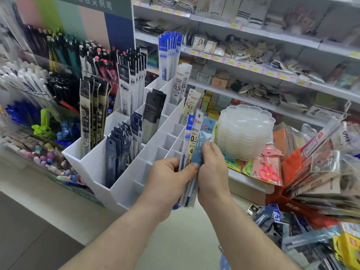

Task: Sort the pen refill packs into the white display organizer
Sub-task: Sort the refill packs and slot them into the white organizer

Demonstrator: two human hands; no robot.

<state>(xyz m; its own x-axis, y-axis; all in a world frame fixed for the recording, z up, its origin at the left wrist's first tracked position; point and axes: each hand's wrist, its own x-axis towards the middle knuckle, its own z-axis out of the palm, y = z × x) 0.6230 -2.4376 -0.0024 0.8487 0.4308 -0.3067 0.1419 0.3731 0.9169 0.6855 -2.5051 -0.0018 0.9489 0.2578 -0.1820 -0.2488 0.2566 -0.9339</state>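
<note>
Taking the white display organizer (124,184) as the landmark: its far-left compartments hold tall black-and-cream refill packs (91,121), and the compartment just right of those, near the front, carries dark navy packs (118,151). Further back stand black-topped packs (132,82) and, at the rear right corner, blue-and-white Deli packs (168,53). The organizer's front-right cells (165,141) look bare, though the angle hides their floors.

In front of that right edge, the left hand (167,184) grips a fanned bundle of mixed refill packs (191,151) by its lower half, fingers curled behind and thumb pressed across the front. The right hand (211,170) pinches the bundle's right side, thumb and fingers closed on a pale blue pack (204,141) that lies foremost. The bundle stands roughly upright, its tops overlapping the organizer's right wall in the view.

The step in hand seems to be picking one pack out of the bundle. The next move calls for sliding that pale blue pack free while the left hand keeps the others together, then finding a compartment with matching packs, or a bare cell, and lowering it in upright.

Right of the organizer sit a stack of clear scalloped trays (245,131) and packaged pink scissors (267,170).
</note>
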